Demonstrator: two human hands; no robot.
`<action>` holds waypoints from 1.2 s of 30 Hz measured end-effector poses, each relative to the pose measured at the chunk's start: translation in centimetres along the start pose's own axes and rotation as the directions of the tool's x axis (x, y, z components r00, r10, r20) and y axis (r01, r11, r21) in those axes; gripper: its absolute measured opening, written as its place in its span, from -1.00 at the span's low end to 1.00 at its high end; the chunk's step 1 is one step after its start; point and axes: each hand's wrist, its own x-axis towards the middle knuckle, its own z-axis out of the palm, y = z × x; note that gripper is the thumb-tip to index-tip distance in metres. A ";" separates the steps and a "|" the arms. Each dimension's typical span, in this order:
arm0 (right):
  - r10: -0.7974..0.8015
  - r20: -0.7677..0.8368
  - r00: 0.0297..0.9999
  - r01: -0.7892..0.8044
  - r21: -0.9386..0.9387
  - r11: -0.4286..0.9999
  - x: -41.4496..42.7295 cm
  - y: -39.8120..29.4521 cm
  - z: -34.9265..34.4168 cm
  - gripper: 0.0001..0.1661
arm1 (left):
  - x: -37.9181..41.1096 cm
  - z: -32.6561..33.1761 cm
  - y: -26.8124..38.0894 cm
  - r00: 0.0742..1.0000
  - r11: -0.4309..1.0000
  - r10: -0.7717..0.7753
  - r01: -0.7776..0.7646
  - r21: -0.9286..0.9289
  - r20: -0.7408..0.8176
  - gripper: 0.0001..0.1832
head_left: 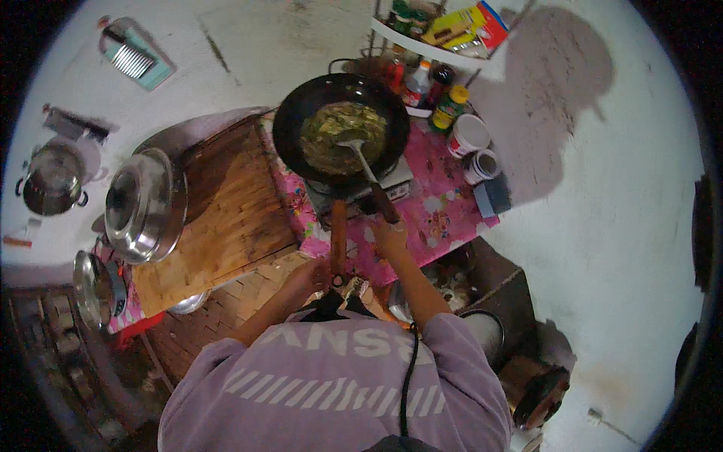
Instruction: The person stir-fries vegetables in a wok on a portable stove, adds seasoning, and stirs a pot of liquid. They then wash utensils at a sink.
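A black wok (287, 135) stands on a portable stove (398, 186). Cooked greenish-brown food (333, 127) lies in the bottom of the wok. My right hand (391, 236) holds the dark wooden handle of a metal spatula (367, 165), whose blade rests in the food. The wok's long wooden handle (338, 231) points towards me. Beside the lower end of that handle is my left hand (316, 274); its fingers are partly hidden, and whether they grip the handle cannot be told.
Bottles (418, 85) and white tubs (469, 135) stand right of the wok on a pink patterned cloth (435, 220). A corner shelf (429, 42) holds packets above. Left are a wooden board (220, 220) and a metal basin (149, 206). A grater (134, 61) hangs on the wall.
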 end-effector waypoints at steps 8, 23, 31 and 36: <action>0.071 0.037 0.997 -0.080 0.430 0.899 1.0 0.6 1.6 -0.65 | -1.5 5.9 3.3 0.981 0.980 0.120 -0.093 -0.178 0.152 -0.48; 0.056 0.282 0.958 0.101 -0.513 0.853 3.0 0.5 2.1 -0.48 | 0.6 5.8 2.1 0.992 0.975 0.110 -0.094 -0.202 0.065 -0.55; -0.008 0.225 0.974 0.141 -0.581 0.801 2.6 0.8 2.4 -0.48 | 0.4 5.7 1.9 0.990 0.979 0.112 -0.095 -0.183 0.086 -0.55; -0.235 0.258 0.937 0.330 -0.435 0.838 2.4 5.1 1.4 -0.41 | -0.6 6.7 2.8 0.996 0.986 0.077 -0.069 -0.151 0.052 -0.58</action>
